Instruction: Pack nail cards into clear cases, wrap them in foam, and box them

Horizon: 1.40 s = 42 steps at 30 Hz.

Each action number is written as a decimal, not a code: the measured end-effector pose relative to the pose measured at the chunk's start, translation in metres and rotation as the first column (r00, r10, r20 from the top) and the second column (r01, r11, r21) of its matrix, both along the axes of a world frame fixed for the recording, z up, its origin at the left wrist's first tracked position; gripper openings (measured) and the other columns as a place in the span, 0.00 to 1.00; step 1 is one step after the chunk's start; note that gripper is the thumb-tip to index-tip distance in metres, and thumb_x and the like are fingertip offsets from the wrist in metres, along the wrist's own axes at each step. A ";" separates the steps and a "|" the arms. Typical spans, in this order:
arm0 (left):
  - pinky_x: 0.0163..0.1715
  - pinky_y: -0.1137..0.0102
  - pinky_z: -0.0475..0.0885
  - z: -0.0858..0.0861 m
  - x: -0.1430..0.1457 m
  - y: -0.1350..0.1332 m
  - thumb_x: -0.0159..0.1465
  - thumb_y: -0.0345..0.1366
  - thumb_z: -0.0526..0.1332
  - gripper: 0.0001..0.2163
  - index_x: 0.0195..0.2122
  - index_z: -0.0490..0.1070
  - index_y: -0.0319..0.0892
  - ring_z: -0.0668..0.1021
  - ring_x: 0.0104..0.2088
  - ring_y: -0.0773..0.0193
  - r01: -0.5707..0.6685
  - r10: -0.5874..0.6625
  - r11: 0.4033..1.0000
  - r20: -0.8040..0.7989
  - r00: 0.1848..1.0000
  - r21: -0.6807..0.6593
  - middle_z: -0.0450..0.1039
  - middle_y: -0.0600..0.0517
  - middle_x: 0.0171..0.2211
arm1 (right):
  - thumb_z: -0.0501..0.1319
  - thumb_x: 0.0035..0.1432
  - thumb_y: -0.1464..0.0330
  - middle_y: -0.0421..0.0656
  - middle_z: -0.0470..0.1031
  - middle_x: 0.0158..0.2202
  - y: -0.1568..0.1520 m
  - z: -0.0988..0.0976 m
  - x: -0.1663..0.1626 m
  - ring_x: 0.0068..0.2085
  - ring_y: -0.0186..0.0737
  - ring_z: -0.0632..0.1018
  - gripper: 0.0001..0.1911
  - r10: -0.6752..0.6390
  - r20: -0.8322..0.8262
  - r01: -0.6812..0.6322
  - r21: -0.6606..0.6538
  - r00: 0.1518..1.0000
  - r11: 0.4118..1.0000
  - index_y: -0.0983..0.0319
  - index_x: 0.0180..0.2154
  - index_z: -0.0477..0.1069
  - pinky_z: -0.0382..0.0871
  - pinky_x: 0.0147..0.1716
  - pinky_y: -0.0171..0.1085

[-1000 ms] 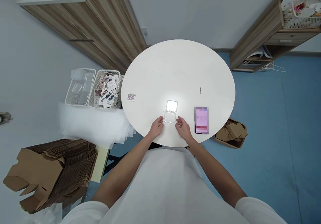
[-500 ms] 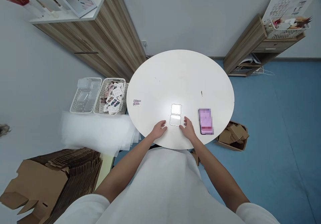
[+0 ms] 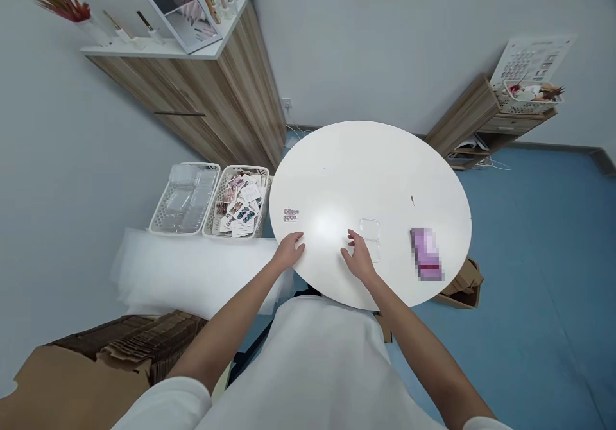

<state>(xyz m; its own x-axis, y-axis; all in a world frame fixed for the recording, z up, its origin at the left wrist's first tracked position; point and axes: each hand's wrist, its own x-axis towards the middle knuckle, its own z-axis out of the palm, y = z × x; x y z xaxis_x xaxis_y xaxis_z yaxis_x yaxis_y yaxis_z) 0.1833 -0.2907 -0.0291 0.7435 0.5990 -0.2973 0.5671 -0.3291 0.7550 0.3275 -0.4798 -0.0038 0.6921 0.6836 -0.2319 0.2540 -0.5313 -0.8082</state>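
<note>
My left hand point(image 3: 289, 250) is at the left front of the round white table point(image 3: 366, 160), fingers apart and holding nothing. Just beyond its fingertips lies a small card of press-on nails point(image 3: 290, 215). My right hand point(image 3: 357, 255) is open too, with its fingers spread. Beside it on the right lies a clear plastic case point(image 3: 370, 230), unfolded into two halves. Whether the right hand touches the case I cannot tell. Farther right is a purple, pixelated phone-like thing point(image 3: 427, 254).
Left of the table stand a white basket of nail cards point(image 3: 240, 208) and a white basket of clear cases point(image 3: 185, 199). White translucent sheets point(image 3: 192, 273) and folded cardboard point(image 3: 86, 378) lie nearer. A carton point(image 3: 464, 285) stands on the floor at right.
The view has turned left, so the table sits farther right. Relative to the case, both hands have shifted left, toward the nail card; the right hand is now left of the case.
</note>
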 end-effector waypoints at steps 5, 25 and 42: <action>0.46 0.62 0.63 0.004 -0.003 0.058 0.55 0.34 0.56 0.21 0.51 0.61 0.39 0.69 0.46 0.53 0.137 -0.104 0.945 -0.126 0.987 0.298 0.66 0.43 0.45 | 0.53 0.51 0.68 0.46 0.63 0.48 0.049 -0.006 -0.009 0.44 0.41 0.69 0.29 0.124 0.003 -0.124 -0.067 0.992 0.990 0.57 0.56 0.51 0.65 0.42 0.43; 0.36 0.69 0.64 -0.016 0.026 0.117 0.52 0.32 0.59 0.30 0.56 0.52 0.40 0.71 0.38 0.60 0.246 -0.175 0.952 -0.336 0.925 0.183 0.68 0.49 0.35 | 0.58 0.51 0.68 0.45 0.64 0.44 0.190 -0.041 -0.009 0.43 0.42 0.67 0.29 0.356 0.135 -0.273 -0.414 0.925 0.868 0.59 0.54 0.53 0.62 0.40 0.39; 0.37 0.67 0.68 -0.023 0.019 0.109 0.52 0.28 0.57 0.26 0.53 0.56 0.42 0.70 0.26 0.69 0.115 -0.092 0.978 -0.130 0.987 0.176 0.64 0.49 0.40 | 0.60 0.49 0.70 0.43 0.66 0.42 0.186 -0.051 -0.011 0.42 0.42 0.67 0.28 0.296 0.174 -0.232 -0.312 0.939 0.921 0.56 0.52 0.56 0.62 0.40 0.41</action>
